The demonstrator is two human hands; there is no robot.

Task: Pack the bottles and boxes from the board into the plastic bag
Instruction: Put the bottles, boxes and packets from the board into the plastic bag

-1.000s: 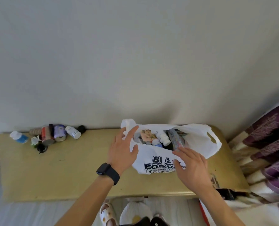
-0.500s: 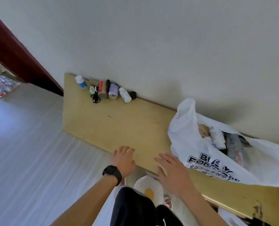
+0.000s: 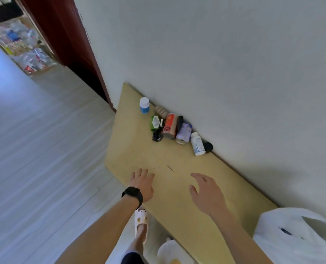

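Bottles [image 3: 174, 128] huddle against the wall at the far end of the board [image 3: 143, 157], with both hands empty.
The plastic bag [image 3: 284, 244] sits at the board's near end, well apart from the bottles; its mouth gapes, but I cannot tell what is in it. A blue bottle [image 3: 144, 106] stands upright. The green bottle [image 3: 155, 122], red can [image 3: 169, 127], lilac bottle [image 3: 184, 133] and white bottle [image 3: 197, 144] lie side by side, long axes running from the wall toward the front edge, the white one's cap nearest the wall. The left hand [image 3: 142, 184] and right hand [image 3: 206, 193] are over the bare board, fingers loosely spread, gripping nothing.
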